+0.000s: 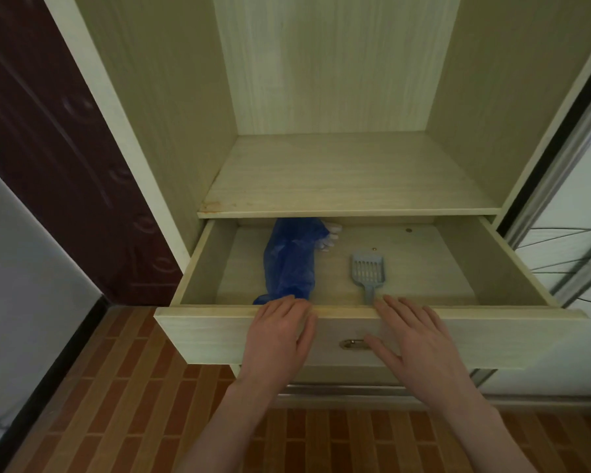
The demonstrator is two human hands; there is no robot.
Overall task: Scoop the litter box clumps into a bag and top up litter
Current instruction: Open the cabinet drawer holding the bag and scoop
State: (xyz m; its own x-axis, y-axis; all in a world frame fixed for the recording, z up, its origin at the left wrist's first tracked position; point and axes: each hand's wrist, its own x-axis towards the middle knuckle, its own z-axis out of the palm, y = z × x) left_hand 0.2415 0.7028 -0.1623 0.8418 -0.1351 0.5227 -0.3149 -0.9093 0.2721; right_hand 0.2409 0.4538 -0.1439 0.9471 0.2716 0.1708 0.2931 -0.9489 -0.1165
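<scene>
A pale wooden drawer (512, 332) stands pulled out of a wardrobe. Inside it lie a crumpled blue plastic bag (289, 262) on the left and a light blue slotted litter scoop (368, 273) in the middle, its handle toward me. White gloves (330, 237) peek out behind the bag. My left hand (280, 332) rests flat on the drawer's front edge, just in front of the bag. My right hand (413, 343) lies with straight fingers on the drawer front, beside the metal handle (352, 343), close to the scoop's handle. Neither hand holds anything.
A bare wooden shelf (348, 179) sits above the drawer. A dark red door (48, 138) is at the left and a sliding wardrobe door (567, 206) at the right. Brick-patterned floor (123, 397) lies below.
</scene>
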